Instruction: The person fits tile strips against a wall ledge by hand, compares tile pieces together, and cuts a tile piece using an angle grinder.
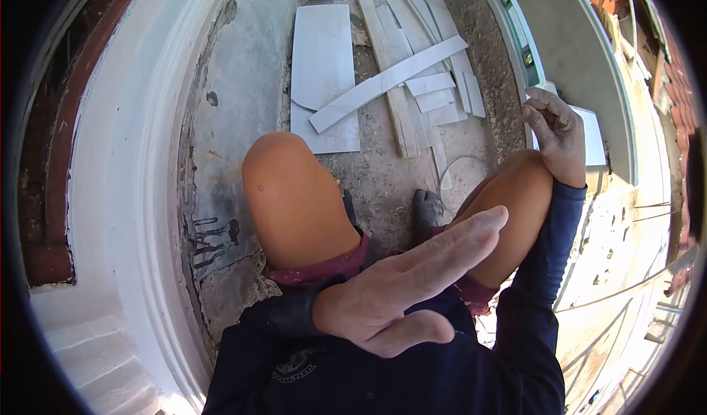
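My left hand (412, 282) is held out in front of my chest with the fingers straight and together. Its thumb stands apart, and nothing is in it. On the right, the wrist of my right hand (557, 129) rests by my knee. Its dusty fingers are loosely bent, with a gap between thumb and fingertips and no object visible there. Just beyond those fingertips is the lower end of a pale teal spirit level (521, 36), lying along the wall edge. Whether the fingers touch it I cannot tell. A white tile (589, 136) shows partly behind this hand.
On the rough floor between two low walls lie a large white tile (322, 58), a long tile strip (390, 83), several cut pieces (434, 95) and a wooden batten (401, 124). A round disc mark or lid (466, 176) is near my foot. White moulding (158, 194) runs along the left.
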The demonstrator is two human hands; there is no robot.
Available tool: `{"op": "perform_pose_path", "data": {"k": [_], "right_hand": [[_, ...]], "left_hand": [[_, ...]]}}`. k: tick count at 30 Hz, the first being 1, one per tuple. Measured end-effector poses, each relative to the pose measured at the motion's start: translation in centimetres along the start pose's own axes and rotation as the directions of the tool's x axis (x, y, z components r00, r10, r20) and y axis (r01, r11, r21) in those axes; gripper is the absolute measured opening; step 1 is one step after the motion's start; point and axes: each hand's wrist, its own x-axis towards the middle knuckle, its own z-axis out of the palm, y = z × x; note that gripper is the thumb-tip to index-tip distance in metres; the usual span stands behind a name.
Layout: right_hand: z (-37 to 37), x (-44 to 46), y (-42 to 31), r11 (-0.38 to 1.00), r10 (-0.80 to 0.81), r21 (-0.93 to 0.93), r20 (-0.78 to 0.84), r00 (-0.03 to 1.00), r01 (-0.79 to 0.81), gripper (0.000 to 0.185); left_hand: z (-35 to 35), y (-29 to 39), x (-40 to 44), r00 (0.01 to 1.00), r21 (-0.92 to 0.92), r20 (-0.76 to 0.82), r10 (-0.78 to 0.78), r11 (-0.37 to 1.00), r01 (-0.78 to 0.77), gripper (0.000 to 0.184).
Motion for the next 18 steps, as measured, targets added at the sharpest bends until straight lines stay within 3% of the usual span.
{"op": "perform_pose_path", "data": {"k": [1,3,4,5,8,9,11,13,14,17,18], "right_hand": [[-0.1,-0.3,0.0,1.0,0.01,0.009,0.013,1.0,-0.01,0.029],[-0.3,-0.3,0.1,0.997,0.073,-0.021,0.035,0.997,-0.073,0.029],[-0.2,-0.1,0.2,0.995,0.1,-0.031,0.047,0.994,-0.098,0.028],[0.0,-0.1,0.3,0.996,0.085,-0.022,0.067,0.994,-0.084,0.028],[-0.3,-0.1,0.8,0.999,0.043,-0.028,0.079,0.996,-0.041,0.028],[-0.2,-0.3,0.2,0.998,0.037,-0.049,0.058,0.998,-0.034,0.028],[-0.3,-0.6,-0.8,0.992,0.068,-0.106,0.061,0.996,-0.061,0.027],[-0.4,-0.5,0.0,0.992,0.024,-0.128,0.027,0.999,-0.02,0.027],[-0.4,0.0,0.4,0.99,-0.015,-0.14,0.007,1.0,0.016,0.027],[-1.1,-0.1,1.7,0.994,-0.112,-0.033,-0.18,0.977,0.108,0.027],[-2.6,-0.9,0.6,0.995,-0.03,0.087,-0.157,0.987,0.044,0.034]], "left_hand": [[0.7,2.1,1.1,0.949,-0.249,-0.242,0.2,0.933,-0.26,0.052],[0.1,3.3,1.7,0.931,-0.301,-0.03,0.364,0.885,-0.356,0.048],[1.4,2.6,1.1,0.92,-0.225,0.32,0.227,0.961,-0.159,0.047],[2.6,1.9,0.4,0.778,-0.034,0.625,0.058,0.998,-0.047,0.045],[1.1,1.0,1.5,0.904,0.295,0.421,-0.08,0.954,-0.053,0.052],[1.6,1.3,1.3,0.998,-0.222,0.045,-0.038,0.974,0.047,0.061],[1.0,3.3,0.7,0.965,0.004,0.224,0.138,0.99,-0.143,0.054],[2.0,2.7,0.2,0.911,0.164,0.412,0.002,0.983,-0.077,0.048],[3.4,0.7,-0.1,0.85,0.235,0.489,-0.196,0.968,0.088,0.044],[1.1,-2.4,-0.9,0.826,0.686,0.444,-0.348,0.724,-0.064,0.044],[-0.5,-1.2,0.4,0.841,0.614,0.4,-0.365,0.788,0.05,0.047]]}}
